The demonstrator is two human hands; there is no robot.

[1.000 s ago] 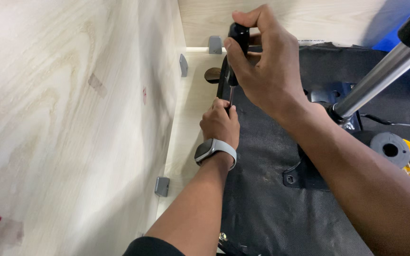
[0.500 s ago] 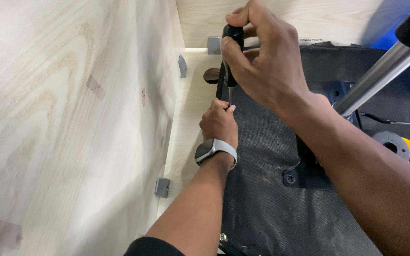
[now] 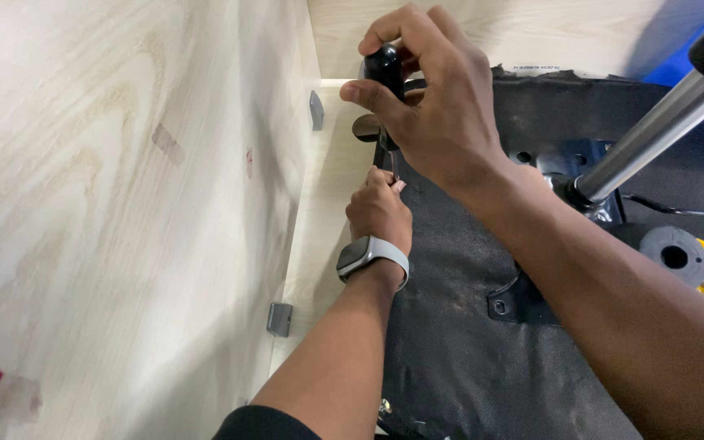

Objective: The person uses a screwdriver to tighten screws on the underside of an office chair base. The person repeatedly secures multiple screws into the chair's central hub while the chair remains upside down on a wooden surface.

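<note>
Right hand (image 3: 442, 122) grip closed around screwdriver (image 3: 385, 73) handle, left hand (image 3: 378, 213) pinching shaft

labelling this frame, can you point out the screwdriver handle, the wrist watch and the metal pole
screwdriver handle (image 3: 385, 63), head view, on the black rounded top of the grip.
wrist watch (image 3: 355, 255), head view, on the dark face of the watch.
metal pole (image 3: 653, 134), head view, on the middle of the shiny tube.
</note>
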